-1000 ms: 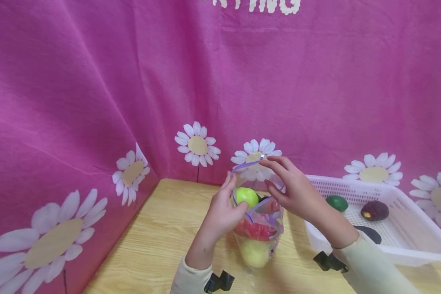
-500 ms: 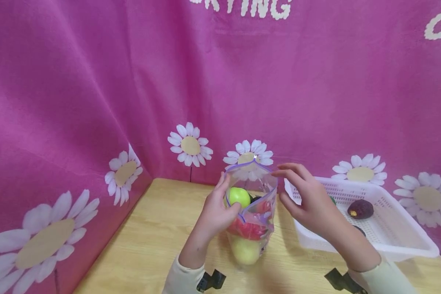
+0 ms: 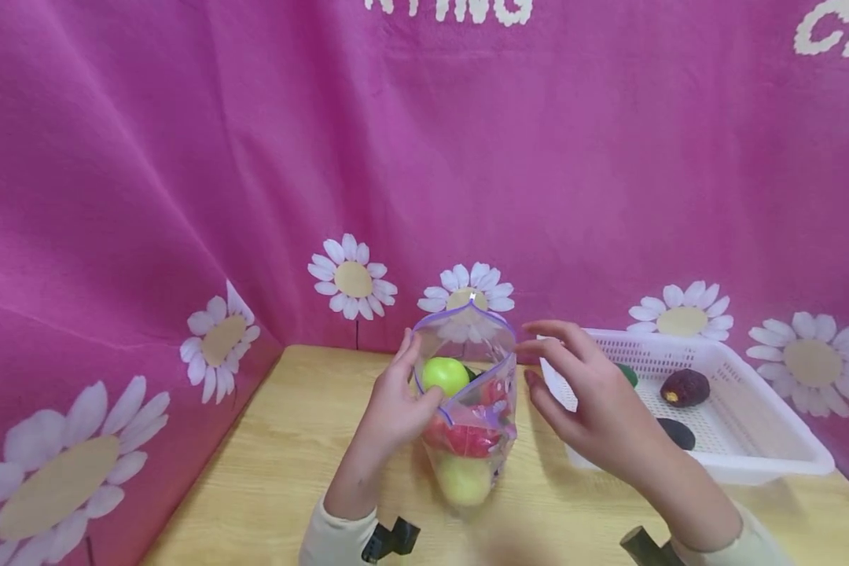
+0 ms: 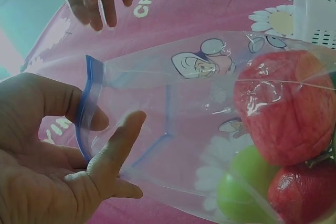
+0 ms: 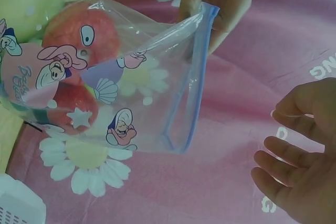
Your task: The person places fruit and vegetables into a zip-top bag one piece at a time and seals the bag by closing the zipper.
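Observation:
A clear zip bag [image 3: 498,413] with a purple-blue zip rim and cartoon prints stands upright on the table, its mouth gaping. Inside lie a bright green round fruit [image 3: 444,376], red fruit [image 3: 470,440] and, at the bottom, a pale yellow-green fruit [image 3: 464,481]. Something dark beside the green one is mostly hidden. My left hand [image 3: 394,405] pinches the bag's left rim between thumb and fingers; the left wrist view shows the thumb and fingers at the zip edge. Just right of the mouth hovers my right hand [image 3: 597,397], fingers loosely bent and apart from the bag in the right wrist view.
To the right, a white perforated plastic basket [image 3: 757,474] holds a dark purple fruit [image 3: 685,387], a blackish oval item [image 3: 677,433] and a green one [image 3: 628,374] partly behind my hand. A pink daisy-printed cloth [image 3: 573,157] rises behind the wooden table [image 3: 304,424].
My right hand has let go of the bag's back rim and moved right, off it. The bag mouth has spread wider. My left hand keeps its hold; the head view has shifted slightly.

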Demonstrator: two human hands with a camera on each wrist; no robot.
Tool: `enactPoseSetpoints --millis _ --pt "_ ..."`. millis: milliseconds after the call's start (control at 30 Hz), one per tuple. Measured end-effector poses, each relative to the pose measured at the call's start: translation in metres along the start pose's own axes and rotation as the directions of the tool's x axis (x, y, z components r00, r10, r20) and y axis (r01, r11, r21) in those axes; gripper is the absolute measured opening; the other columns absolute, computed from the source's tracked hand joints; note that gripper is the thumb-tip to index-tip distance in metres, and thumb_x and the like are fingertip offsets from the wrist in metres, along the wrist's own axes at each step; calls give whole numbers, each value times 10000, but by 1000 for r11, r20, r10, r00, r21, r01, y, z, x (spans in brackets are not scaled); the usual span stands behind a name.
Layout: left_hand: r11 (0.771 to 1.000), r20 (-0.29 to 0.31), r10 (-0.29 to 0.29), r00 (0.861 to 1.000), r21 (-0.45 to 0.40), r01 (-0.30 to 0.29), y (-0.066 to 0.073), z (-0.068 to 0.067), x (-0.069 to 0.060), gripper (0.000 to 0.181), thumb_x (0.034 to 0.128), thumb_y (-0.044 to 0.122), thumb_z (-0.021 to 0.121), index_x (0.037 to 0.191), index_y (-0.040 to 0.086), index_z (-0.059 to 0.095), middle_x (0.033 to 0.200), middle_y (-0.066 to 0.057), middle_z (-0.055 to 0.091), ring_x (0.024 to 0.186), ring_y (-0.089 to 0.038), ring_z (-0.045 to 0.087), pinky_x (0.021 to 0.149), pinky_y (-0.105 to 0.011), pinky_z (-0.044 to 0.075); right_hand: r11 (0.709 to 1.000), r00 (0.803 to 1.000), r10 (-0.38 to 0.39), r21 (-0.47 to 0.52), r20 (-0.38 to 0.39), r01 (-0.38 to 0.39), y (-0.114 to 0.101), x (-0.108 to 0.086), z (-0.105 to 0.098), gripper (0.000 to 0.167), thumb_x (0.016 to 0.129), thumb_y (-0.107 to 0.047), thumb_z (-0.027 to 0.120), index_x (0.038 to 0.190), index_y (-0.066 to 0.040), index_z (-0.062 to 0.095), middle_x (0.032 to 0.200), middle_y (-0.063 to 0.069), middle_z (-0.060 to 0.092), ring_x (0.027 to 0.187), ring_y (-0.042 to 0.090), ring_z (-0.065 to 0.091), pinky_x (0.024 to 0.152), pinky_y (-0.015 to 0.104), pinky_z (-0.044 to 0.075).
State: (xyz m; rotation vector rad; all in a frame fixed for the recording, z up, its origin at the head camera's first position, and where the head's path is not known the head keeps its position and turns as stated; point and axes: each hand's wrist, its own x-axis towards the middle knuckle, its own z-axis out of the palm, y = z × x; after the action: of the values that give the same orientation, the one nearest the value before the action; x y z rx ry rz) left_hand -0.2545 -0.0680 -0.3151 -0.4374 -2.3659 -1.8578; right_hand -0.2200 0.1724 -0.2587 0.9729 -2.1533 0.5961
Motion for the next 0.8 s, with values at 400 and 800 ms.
enactPoseSetpoints --millis 400,800 --pt "999 5 38 999 2 -38 0 2 2 783 855 -53 589 1567 -53 264 1697 -128 90 1431 -370 400 420 -215 294 999 998 32 -11 -56 -33 -10 -13 -16 328 832 6 696 1120 -152 715 1302 62 628 1113 223 637 961 111 414" --pt "1000 15 10 1000 9 -10 2 1 1 785 867 -39 592 1579 -25 261 1702 -88 73 615 -177 471 436 -195 324 1000 999 14 12 -52 -14 -15 -18 -15 214 942 -174 586 1099 -111 718 1326 71 611 1178 237 601 1009 125 400"
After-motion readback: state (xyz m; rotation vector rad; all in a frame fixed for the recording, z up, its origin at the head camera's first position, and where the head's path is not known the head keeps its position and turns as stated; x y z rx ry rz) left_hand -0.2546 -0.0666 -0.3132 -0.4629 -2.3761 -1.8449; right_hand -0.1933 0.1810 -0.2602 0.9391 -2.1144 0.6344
